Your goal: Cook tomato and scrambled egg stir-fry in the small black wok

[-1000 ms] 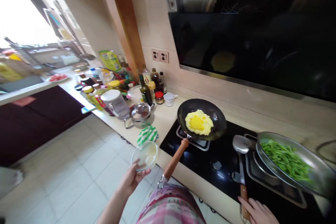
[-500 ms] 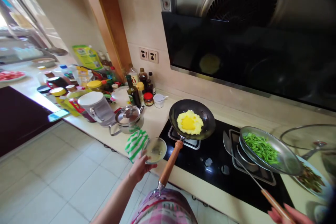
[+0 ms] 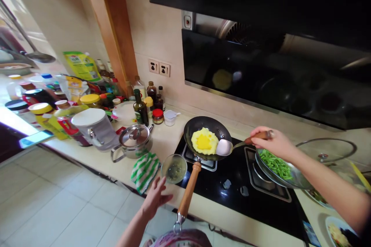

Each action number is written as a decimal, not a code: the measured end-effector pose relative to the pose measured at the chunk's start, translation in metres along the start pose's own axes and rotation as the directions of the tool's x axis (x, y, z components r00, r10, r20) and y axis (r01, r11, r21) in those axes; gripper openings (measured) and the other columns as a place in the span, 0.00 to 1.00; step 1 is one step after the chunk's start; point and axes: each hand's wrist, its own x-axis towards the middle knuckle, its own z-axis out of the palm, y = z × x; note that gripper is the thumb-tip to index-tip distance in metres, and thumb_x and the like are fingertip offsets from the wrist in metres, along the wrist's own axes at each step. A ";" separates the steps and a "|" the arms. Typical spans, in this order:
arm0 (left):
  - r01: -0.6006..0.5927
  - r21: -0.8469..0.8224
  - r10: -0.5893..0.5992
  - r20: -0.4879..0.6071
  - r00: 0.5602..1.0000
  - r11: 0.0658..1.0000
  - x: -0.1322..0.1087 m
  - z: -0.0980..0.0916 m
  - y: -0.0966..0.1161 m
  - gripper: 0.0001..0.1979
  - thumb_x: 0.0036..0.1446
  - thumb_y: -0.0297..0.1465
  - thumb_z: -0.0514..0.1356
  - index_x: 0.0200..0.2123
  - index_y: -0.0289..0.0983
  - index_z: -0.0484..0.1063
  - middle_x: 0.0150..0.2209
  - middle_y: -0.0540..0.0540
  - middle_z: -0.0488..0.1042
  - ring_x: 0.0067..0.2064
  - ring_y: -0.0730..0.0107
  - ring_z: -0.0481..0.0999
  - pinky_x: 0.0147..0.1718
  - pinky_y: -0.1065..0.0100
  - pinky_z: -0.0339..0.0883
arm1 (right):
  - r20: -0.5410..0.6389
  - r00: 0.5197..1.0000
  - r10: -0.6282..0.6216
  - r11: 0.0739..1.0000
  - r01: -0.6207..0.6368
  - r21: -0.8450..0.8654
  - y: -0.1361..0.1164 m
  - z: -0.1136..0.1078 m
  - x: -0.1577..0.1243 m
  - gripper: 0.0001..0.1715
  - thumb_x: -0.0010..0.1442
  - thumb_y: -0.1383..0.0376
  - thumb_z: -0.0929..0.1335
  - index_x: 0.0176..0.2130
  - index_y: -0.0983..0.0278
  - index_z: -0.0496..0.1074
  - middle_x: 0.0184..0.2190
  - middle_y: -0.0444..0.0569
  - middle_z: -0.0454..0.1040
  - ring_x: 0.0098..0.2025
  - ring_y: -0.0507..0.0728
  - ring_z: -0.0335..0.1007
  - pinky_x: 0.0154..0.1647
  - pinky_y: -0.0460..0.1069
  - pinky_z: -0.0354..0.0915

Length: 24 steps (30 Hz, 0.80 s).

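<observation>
My right hand point(image 3: 268, 141) is closed around the wooden handle of a spatula point(image 3: 224, 148), whose metal blade sits at the right edge of the egg. That yellow egg point(image 3: 204, 141) lies spread in a black frying pan point(image 3: 189, 125) on the left burner. The pan's wooden handle point(image 3: 189, 193) points toward me. My left hand point(image 3: 158, 197) has its fingers apart, just below a glass bowl point(image 3: 174, 169) on the counter edge. Beside the bowl lies a green-and-white striped cloth point(image 3: 145, 173).
On the right burner a steel pan point(image 3: 303, 177) holds chopped green vegetables point(image 3: 275, 164), with a glass lid point(image 3: 352, 150) behind. A lidded pot point(image 3: 135, 141), a water pitcher point(image 3: 95, 127) and several bottles line the left counter. The range hood point(image 3: 261, 73) hangs over the stove.
My right hand has brought the spatula up from the stove's right side into the frying pan. My left hand has let go of the glass bowl, which now stands on the counter.
</observation>
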 end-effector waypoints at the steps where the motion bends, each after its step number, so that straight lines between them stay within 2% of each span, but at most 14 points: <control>1: 0.016 0.017 -0.016 0.015 1.000 1.000 -0.011 -0.002 -0.006 0.37 0.55 0.47 0.61 0.62 0.39 0.52 0.42 0.42 0.70 0.25 0.70 0.76 0.35 0.63 0.74 | 0.022 1.000 -0.001 0.999 0.002 -0.046 -0.007 0.007 0.013 0.07 0.43 0.67 0.71 0.29 0.62 0.76 0.20 0.43 0.77 0.21 0.52 0.71 0.20 0.43 0.63; 2: 0.040 0.032 -0.042 0.051 0.998 0.999 -0.022 -0.002 -0.013 0.35 0.53 0.48 0.63 0.58 0.38 0.57 0.38 0.45 0.71 0.26 0.69 0.77 0.32 0.65 0.73 | 0.041 0.999 0.010 0.998 -0.007 -0.055 -0.011 0.013 0.026 0.07 0.42 0.69 0.70 0.27 0.61 0.76 0.17 0.42 0.75 0.19 0.51 0.69 0.18 0.43 0.60; 4: 0.109 -0.009 -0.104 0.220 0.970 0.994 -0.043 0.004 -0.024 0.34 0.48 0.50 0.65 0.52 0.37 0.61 0.33 0.48 0.72 0.27 0.67 0.77 0.26 0.70 0.69 | 0.015 1.000 0.025 1.000 -0.025 -0.013 -0.009 0.023 0.047 0.07 0.38 0.71 0.71 0.23 0.61 0.75 0.15 0.40 0.72 0.17 0.49 0.66 0.16 0.43 0.57; 6: 0.181 -0.064 -0.138 0.419 0.897 0.981 -0.060 0.017 -0.030 0.34 0.47 0.52 0.65 0.49 0.38 0.62 0.31 0.49 0.74 0.28 0.65 0.78 0.23 0.71 0.65 | -0.010 0.999 0.041 0.997 -0.040 0.070 0.006 0.028 0.062 0.06 0.36 0.71 0.71 0.21 0.61 0.75 0.14 0.40 0.72 0.17 0.50 0.66 0.17 0.43 0.59; 8: 0.208 -0.070 -0.142 0.518 0.844 0.976 -0.071 0.031 -0.029 0.32 0.47 0.53 0.64 0.48 0.40 0.61 0.32 0.48 0.76 0.26 0.65 0.79 0.21 0.73 0.63 | -0.021 0.998 0.055 0.987 -0.052 0.152 0.028 0.029 0.071 0.06 0.37 0.69 0.72 0.23 0.61 0.75 0.16 0.42 0.74 0.19 0.53 0.70 0.20 0.45 0.66; 9: 0.199 -0.051 -0.144 0.523 0.840 0.979 -0.074 0.037 -0.027 0.32 0.48 0.54 0.64 0.48 0.40 0.60 0.31 0.48 0.76 0.24 0.66 0.78 0.20 0.74 0.61 | -0.024 0.998 0.060 0.978 -0.054 0.200 0.040 0.030 0.074 0.07 0.37 0.68 0.72 0.24 0.61 0.75 0.18 0.44 0.75 0.21 0.54 0.72 0.22 0.46 0.69; 11: 0.159 0.021 -0.149 0.477 0.866 0.987 -0.074 0.046 -0.024 0.34 0.44 0.56 0.64 0.46 0.40 0.61 0.27 0.50 0.76 0.19 0.71 0.74 0.16 0.76 0.54 | -0.029 0.998 0.051 0.952 -0.040 0.302 0.063 0.036 0.076 0.09 0.38 0.64 0.73 0.25 0.61 0.74 0.22 0.47 0.78 0.26 0.58 0.76 0.29 0.50 0.74; 14: 0.067 0.112 -0.108 0.418 0.902 0.991 -0.069 0.049 -0.025 0.36 0.39 0.59 0.65 0.41 0.38 0.62 0.23 0.51 0.74 0.16 0.78 0.68 0.13 0.78 0.44 | -0.044 0.999 -0.006 0.906 0.024 0.423 0.088 0.061 0.077 0.15 0.39 0.56 0.74 0.27 0.61 0.73 0.27 0.50 0.80 0.32 0.61 0.78 0.35 0.54 0.75; 18: 0.023 0.140 -0.076 0.387 0.919 0.990 -0.064 0.048 -0.031 0.36 0.39 0.60 0.64 0.42 0.39 0.63 0.24 0.53 0.72 0.14 0.81 0.65 0.13 0.77 0.38 | -0.078 0.992 -0.100 0.883 0.125 0.453 0.093 0.093 0.074 0.20 0.43 0.51 0.72 0.32 0.62 0.75 0.30 0.50 0.79 0.35 0.61 0.77 0.40 0.56 0.73; 20: 0.015 0.147 -0.070 0.377 0.924 0.989 -0.063 0.049 -0.032 0.36 0.41 0.59 0.63 0.44 0.39 0.62 0.24 0.54 0.71 0.14 0.82 0.63 0.13 0.77 0.38 | -0.091 0.986 -0.143 0.892 0.168 0.419 0.086 0.090 0.072 0.17 0.44 0.54 0.73 0.33 0.61 0.76 0.33 0.49 0.79 0.38 0.60 0.76 0.44 0.56 0.71; 24: 0.009 0.210 -0.093 0.395 0.914 0.978 -0.060 0.051 -0.036 0.37 0.40 0.60 0.62 0.45 0.40 0.62 0.24 0.55 0.70 0.13 0.82 0.61 0.12 0.75 0.37 | -0.093 0.959 -0.270 0.926 0.284 0.248 0.074 0.048 0.072 0.10 0.44 0.62 0.72 0.31 0.59 0.78 0.37 0.46 0.79 0.43 0.60 0.72 0.51 0.55 0.65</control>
